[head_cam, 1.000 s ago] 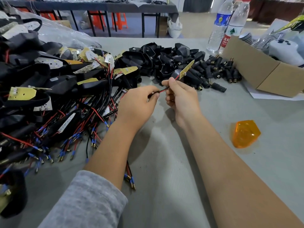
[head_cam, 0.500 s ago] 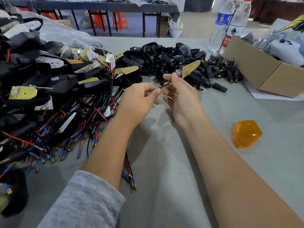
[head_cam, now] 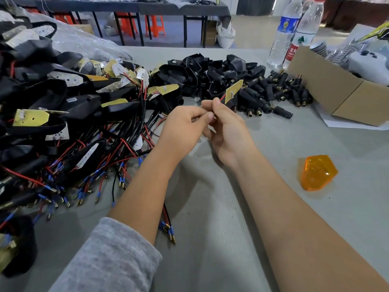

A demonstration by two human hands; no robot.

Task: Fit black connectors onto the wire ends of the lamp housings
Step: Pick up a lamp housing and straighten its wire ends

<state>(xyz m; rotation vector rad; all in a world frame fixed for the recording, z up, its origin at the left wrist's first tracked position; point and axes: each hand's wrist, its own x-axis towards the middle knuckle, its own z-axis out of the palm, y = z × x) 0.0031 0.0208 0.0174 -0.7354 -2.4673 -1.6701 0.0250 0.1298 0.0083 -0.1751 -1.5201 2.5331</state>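
Both hands meet mid-table from where I'm watching. My right hand pinches a red wire running up to a small yellow LED board; my left hand has thumb and finger pressed together right against it, though what it holds is hidden. The black connectors sit heaped just behind, beside a cardboard box. Wired lamp housings crowd the left edge. Open gray table lies toward me, with an orange lens on the right. Two water bottles behind: the labels have writing, but it's too small to read.
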